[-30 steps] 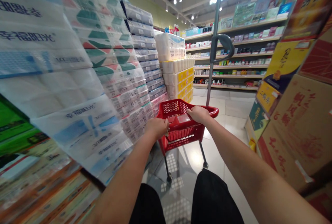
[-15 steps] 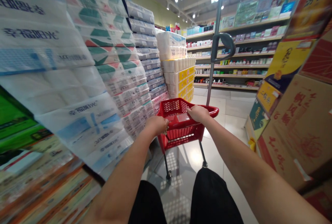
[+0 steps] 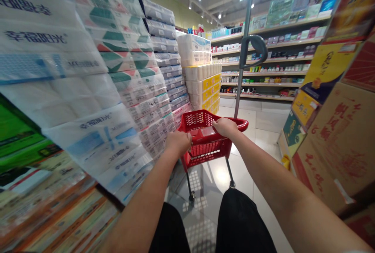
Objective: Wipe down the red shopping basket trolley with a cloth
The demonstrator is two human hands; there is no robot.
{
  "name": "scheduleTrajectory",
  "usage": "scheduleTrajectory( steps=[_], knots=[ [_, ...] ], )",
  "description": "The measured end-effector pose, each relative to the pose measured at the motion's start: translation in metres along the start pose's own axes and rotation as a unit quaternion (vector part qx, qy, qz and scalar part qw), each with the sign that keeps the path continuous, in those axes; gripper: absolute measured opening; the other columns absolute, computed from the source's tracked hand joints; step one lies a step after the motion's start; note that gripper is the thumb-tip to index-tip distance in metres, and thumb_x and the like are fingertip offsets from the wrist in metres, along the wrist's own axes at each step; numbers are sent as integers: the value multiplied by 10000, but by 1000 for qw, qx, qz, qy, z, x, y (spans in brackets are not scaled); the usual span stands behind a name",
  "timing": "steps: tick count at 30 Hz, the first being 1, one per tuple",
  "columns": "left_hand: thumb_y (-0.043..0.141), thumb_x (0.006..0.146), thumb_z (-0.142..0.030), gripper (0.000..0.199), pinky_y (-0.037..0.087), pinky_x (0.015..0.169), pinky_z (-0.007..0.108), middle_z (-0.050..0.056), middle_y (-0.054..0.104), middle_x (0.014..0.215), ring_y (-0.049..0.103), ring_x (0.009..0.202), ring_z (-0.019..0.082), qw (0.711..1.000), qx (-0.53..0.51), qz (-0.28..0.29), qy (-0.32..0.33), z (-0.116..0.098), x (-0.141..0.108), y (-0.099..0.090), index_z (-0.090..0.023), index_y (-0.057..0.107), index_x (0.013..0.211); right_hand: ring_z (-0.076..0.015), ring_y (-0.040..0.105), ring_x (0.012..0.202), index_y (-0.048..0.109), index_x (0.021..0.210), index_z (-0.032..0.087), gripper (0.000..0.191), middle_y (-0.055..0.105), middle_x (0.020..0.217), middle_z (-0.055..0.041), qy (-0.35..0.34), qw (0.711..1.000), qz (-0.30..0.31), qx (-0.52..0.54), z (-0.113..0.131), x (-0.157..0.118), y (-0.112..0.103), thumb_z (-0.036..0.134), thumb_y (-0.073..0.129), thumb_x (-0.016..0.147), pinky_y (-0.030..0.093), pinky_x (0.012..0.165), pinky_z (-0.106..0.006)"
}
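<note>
A small red plastic shopping cart (image 3: 206,153) stands on the floor in front of me, with perforated basket walls and grey legs on casters. My left hand (image 3: 179,143) is closed around the left part of its red handle. Farther right along the same handle, my right hand (image 3: 225,127) is wrapped over the bar. A grey pole (image 3: 243,59) with a loop-shaped grip rises from the cart's right side. Through the basket's open top I see its red inner wall; the bottom is mostly hidden behind the handle.
Tall stacks of wrapped tissue packs (image 3: 117,49) line the left side, close to the cart. Cardboard cartons (image 3: 336,139) are piled on the right. Shelves of bottles and small boxes (image 3: 263,61) stand at the back. Pale floor tiles (image 3: 263,139) run between them.
Very little differs. The view has shifted slightly, so the cart, hands and stacks appear a few pixels farther right. Both hands keep their grip on the handle.
</note>
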State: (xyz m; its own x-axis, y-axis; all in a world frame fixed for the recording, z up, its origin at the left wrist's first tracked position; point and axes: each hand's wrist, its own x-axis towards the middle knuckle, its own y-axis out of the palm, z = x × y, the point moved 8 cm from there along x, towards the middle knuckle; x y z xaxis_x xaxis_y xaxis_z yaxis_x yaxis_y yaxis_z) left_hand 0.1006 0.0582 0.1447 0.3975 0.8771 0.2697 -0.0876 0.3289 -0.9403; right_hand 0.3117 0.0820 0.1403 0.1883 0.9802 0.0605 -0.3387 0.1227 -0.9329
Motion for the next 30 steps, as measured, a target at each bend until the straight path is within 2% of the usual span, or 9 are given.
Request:
scheduleTrajectory(
  steps=[3,5,8,12,16,19,22,26,30],
  knots=[
    [324,913,-374,453,433,706,354,140,720,908,653,848,272,994,11,99,38,1,13,9,-177,732,919,-321,621,1042,673,1083,177,554,666,1155,-152,-2,1000,-3,6,4,-3,0,545,290,925,466,844,-413],
    [293,928,-365,481,436,712,352,137,721,891,657,841,264,996,5,82,33,1,13,7,-177,735,898,-319,615,1059,667,1101,178,553,662,1164,-155,-2,1000,-6,9,5,-4,0,541,286,930,463,852,-412],
    [216,961,-343,545,434,778,391,134,707,874,639,866,262,997,-15,-70,-25,3,-1,-4,-157,718,855,-317,611,1069,664,1116,172,560,659,1172,-159,0,1000,-7,9,6,-5,-2,544,290,931,459,863,-409],
    [354,954,-335,370,392,922,446,99,687,999,553,1076,289,954,-57,-291,-49,-6,-37,-7,-183,687,901,-310,612,1073,662,1131,169,555,652,1188,-156,4,1000,-3,10,5,-5,-2,537,298,934,453,876,-403],
    [458,933,-257,281,342,1048,447,91,617,1233,463,1229,268,909,-117,-399,-38,-19,-63,3,-205,626,1152,-309,611,1076,660,1131,174,542,655,1181,-154,5,1000,-3,12,5,-4,-2,534,305,935,454,876,-405],
    [436,927,-180,415,305,1111,467,135,498,1391,362,1351,275,905,-147,-399,-29,-25,-69,6,-156,485,1339,-316,611,1074,661,1127,187,545,651,1192,-149,6,1000,-3,11,5,-3,-3,545,299,933,458,868,-418],
    [421,915,-152,477,315,1126,466,135,421,1465,334,1384,270,920,-166,-354,5,-23,-66,1,-149,419,1392,-319,612,1072,660,1127,170,553,653,1180,-157,3,1000,-8,12,5,-3,-4,544,304,931,457,872,-419],
    [444,929,-232,378,373,1102,389,63,563,1348,493,1254,204,939,-189,-281,65,-14,-51,-11,-218,528,1297,-325,612,1074,660,1126,157,564,653,1172,-166,-1,1000,-10,11,8,-5,-5,541,297,931,456,875,-431],
    [342,977,-374,397,407,1039,384,78,638,1233,561,1147,210,960,-174,-220,24,-18,-31,-21,-201,573,1250,-332,615,1064,669,1108,163,558,660,1159,-161,-2,1000,-16,14,13,-7,-3,539,298,927,460,869,-447]
  ],
)
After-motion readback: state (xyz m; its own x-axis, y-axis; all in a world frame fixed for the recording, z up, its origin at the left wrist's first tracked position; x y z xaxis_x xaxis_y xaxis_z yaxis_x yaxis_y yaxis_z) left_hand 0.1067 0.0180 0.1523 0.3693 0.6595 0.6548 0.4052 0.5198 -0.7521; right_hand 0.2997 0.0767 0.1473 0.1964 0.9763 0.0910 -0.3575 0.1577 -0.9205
